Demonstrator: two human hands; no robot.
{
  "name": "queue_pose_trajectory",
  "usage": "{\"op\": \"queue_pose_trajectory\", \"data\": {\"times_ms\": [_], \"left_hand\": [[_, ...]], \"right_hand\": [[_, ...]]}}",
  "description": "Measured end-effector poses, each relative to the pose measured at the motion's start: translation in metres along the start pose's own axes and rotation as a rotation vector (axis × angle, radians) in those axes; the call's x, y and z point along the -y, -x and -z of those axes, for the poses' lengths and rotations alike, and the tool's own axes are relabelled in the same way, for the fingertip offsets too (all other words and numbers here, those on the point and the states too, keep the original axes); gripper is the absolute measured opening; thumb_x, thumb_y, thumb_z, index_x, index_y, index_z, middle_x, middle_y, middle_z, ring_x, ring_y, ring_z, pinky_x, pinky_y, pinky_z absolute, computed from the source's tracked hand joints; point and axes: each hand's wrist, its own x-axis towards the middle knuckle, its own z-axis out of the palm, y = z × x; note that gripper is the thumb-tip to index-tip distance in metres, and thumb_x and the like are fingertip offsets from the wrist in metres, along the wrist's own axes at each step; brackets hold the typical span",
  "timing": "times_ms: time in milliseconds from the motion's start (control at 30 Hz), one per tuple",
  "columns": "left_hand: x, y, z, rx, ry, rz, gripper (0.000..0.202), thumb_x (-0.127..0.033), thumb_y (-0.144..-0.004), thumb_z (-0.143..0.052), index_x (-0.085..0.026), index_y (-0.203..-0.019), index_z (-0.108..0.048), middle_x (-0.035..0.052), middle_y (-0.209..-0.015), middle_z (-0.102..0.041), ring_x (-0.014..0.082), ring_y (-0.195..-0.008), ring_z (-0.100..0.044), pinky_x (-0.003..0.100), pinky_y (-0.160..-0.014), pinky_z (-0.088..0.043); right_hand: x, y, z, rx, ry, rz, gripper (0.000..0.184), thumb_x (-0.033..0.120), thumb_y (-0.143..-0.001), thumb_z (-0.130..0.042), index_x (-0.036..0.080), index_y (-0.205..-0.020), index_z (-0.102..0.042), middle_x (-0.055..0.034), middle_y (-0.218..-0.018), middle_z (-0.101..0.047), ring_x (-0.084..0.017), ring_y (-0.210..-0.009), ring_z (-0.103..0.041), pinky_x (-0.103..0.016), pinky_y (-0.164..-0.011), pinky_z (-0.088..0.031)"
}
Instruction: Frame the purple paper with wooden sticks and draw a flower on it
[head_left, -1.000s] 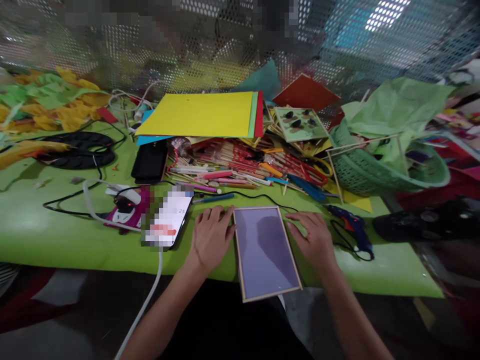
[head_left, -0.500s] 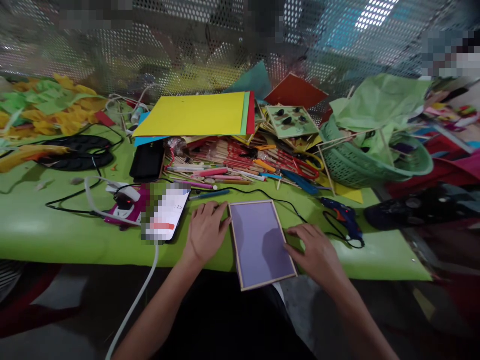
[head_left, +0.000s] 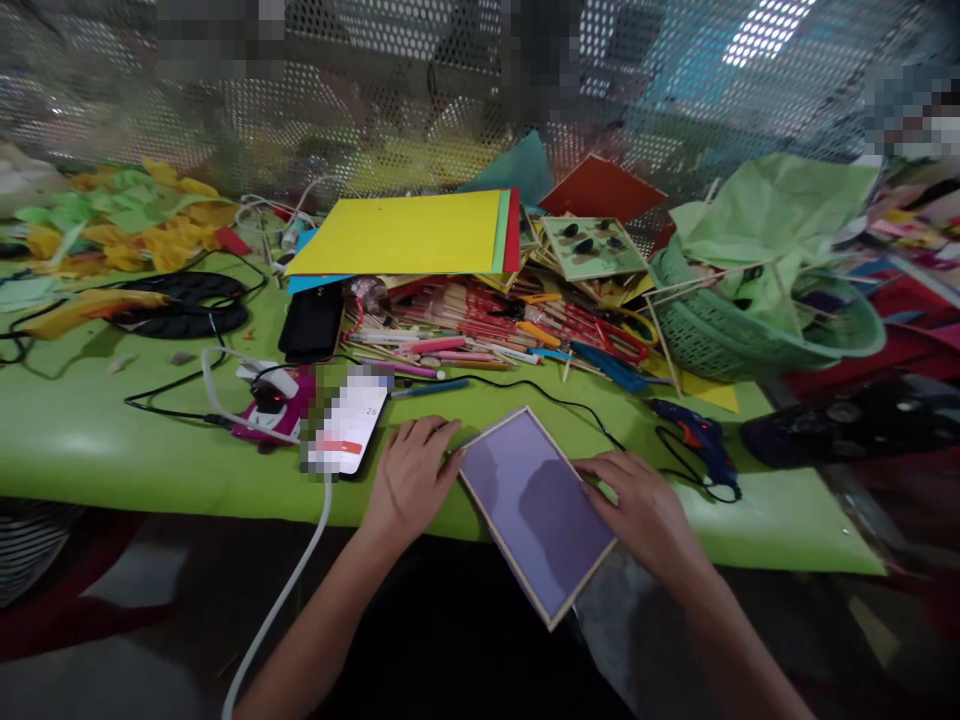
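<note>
Through the head camera I see the purple panel (head_left: pixel 536 510) lying at the near edge of the green table (head_left: pixel 172 450), between my two hands. It is turned at a slant, and its nearest corner reaches out past the table edge. Thin pale strips run along its border, and a dark shadow falls on its face.

My left hand (head_left: pixel 411 470) is at the panel's left corner, with the palm down. Its fingers are loosely spread, and the thumb comes to the corner without gripping it. My right hand (head_left: pixel 637 500) is at the right side of the panel. Its thumb and forefinger are at the border, but I cannot tell whether they pinch it or only touch it.

Just beside my left hand lies the phone (head_left: pixel 352 425), with its screen lit and a white cable (head_left: pixel 300 555) coming from its lower end. To the right of my right hand I have the blue glue gun (head_left: pixel 697 440). Beyond the panel there are pens (head_left: pixel 442 345) and many sticks (head_left: pixel 472 305), and a green basket (head_left: pixel 720 345) stands farther right.
</note>
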Motion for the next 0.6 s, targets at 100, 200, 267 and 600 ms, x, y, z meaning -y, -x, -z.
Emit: {"op": "queue_pose_trajectory", "data": {"times_ms": [100,200,267,600], "left_hand": [[0.002,0.000,0.001,0.011,0.034,-0.009,0.034,-0.030,-0.102,-0.048,-0.022,-0.132,-0.062,0.0082,-0.126,-0.067,0.0246,-0.116,-0.060,0.043,-0.105,-0.044],[0.003,-0.002,0.003,0.023,0.042,-0.014,0.035,-0.028,-0.101,-0.048,-0.022,-0.133,-0.061,0.0084,-0.127,-0.066,0.0245,-0.117,-0.060,0.043,-0.104,-0.045],[0.003,-0.005,0.004,0.038,0.031,-0.007,0.035,-0.027,-0.101,-0.049,-0.023,-0.133,-0.061,0.0081,-0.129,-0.066,0.0247,-0.118,-0.059,0.042,-0.103,-0.046],[-0.002,-0.020,0.003,0.059,-0.086,-0.007,0.045,-0.029,-0.100,-0.053,-0.024,-0.144,-0.051,0.0097,-0.138,-0.061,0.0268,-0.122,-0.058,0.044,-0.099,-0.047]], "right_hand": [[-0.001,-0.012,-0.003,0.004,-0.014,0.041,0.027,0.017,-0.096,-0.052,0.023,-0.111,-0.074,-0.0072,-0.099,-0.074,-0.025,-0.092,-0.066,-0.040,-0.083,-0.052],[-0.003,-0.034,-0.010,-0.014,0.015,0.085,0.029,0.014,-0.095,-0.051,0.023,-0.108,-0.075,-0.0072,-0.098,-0.074,-0.026,-0.092,-0.065,-0.041,-0.083,-0.050],[-0.004,-0.053,-0.016,-0.036,0.038,0.118,0.030,0.012,-0.094,-0.051,0.023,-0.105,-0.076,-0.0076,-0.098,-0.074,-0.026,-0.093,-0.065,-0.041,-0.083,-0.050],[-0.009,-0.089,-0.024,-0.168,-0.048,0.095,0.026,0.023,-0.097,-0.052,0.023,-0.108,-0.075,-0.0096,-0.103,-0.076,-0.028,-0.095,-0.067,-0.044,-0.085,-0.051]]}}
